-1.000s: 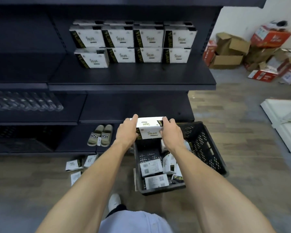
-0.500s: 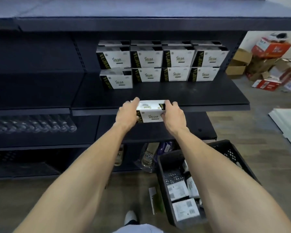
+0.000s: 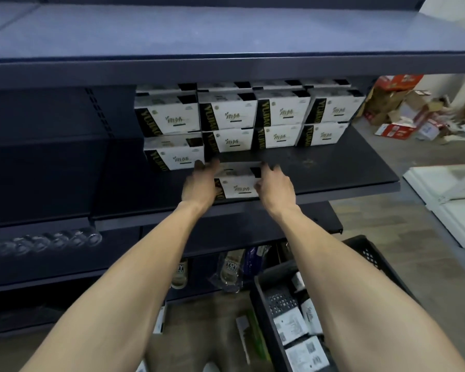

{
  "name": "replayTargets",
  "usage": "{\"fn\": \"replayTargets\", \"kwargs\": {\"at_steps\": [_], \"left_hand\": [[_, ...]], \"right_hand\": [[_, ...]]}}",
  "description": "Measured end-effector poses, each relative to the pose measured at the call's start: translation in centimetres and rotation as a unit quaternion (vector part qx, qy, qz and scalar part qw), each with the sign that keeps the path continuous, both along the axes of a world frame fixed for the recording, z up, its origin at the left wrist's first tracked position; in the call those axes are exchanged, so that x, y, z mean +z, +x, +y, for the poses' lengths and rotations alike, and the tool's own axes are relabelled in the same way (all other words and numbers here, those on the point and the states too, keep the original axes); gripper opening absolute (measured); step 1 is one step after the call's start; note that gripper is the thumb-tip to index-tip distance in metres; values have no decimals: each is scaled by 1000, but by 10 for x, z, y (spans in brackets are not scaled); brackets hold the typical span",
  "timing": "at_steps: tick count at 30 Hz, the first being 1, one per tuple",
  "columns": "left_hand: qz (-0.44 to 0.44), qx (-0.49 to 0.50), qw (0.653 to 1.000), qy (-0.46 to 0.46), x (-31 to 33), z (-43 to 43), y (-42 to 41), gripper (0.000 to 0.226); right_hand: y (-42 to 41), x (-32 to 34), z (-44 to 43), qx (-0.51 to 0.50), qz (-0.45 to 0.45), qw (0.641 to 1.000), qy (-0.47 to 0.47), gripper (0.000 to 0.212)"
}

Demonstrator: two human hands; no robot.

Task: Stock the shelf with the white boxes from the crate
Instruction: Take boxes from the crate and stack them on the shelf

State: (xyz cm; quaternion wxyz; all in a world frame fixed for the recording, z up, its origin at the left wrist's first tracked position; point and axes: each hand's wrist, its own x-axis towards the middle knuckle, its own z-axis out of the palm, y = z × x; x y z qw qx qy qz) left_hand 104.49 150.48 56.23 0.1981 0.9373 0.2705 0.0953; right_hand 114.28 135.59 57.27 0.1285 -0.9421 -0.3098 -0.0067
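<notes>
A white box [image 3: 238, 183] with black and gold print sits on the front part of the dark middle shelf [image 3: 333, 173]. My left hand [image 3: 200, 185] grips its left end and my right hand [image 3: 275, 187] grips its right end. Behind it, several matching white boxes [image 3: 250, 122] stand stacked in two rows at the back of the shelf. The black plastic crate [image 3: 371, 253] is on the floor at the lower right, with several white boxes [image 3: 298, 331] lying inside; my right forearm hides part of it.
An upper shelf [image 3: 226, 65] overhangs the stacked boxes. Clear bottles [image 3: 46, 241] lie on a lower left shelf. Slippers and packets [image 3: 228, 269] sit on the bottom shelf. Cardboard boxes [image 3: 403, 108] are piled on the floor at the far right, beside white panels [image 3: 451, 202].
Both hands lifted the white box from above the crate up to the middle shelf and moved it forward onto the shelf's front part. The view moved closer to the shelves.
</notes>
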Motion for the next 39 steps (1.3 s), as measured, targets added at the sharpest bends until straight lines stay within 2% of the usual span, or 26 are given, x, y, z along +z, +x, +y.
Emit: {"fn": "replayTargets", "kwargs": {"at_steps": [4, 9, 17, 26, 28, 34, 39], "left_hand": [[-27, 13, 1000, -1, -7, 7, 11, 42], [7, 65, 992, 106, -14, -2, 25, 56], [36, 67, 985, 158, -6, 11, 51, 50], [-35, 42, 918, 393, -4, 34, 71, 24], [-35, 44, 915, 399, -4, 40, 74, 22], [-37, 57, 942, 330, -4, 49, 82, 26], [-31, 27, 937, 347, -2, 61, 83, 28]], "right_hand": [[23, -3, 14, 13, -6, 1000, -18, 43], [47, -9, 27, 39, -18, 999, -13, 52], [85, -11, 47, 67, 19, 997, 21, 43], [116, -14, 67, 110, -14, 994, 15, 34], [121, -15, 73, 117, -17, 993, 22, 34], [129, -21, 81, 124, -27, 991, 43, 39], [132, -23, 87, 113, -33, 992, 46, 39]]}}
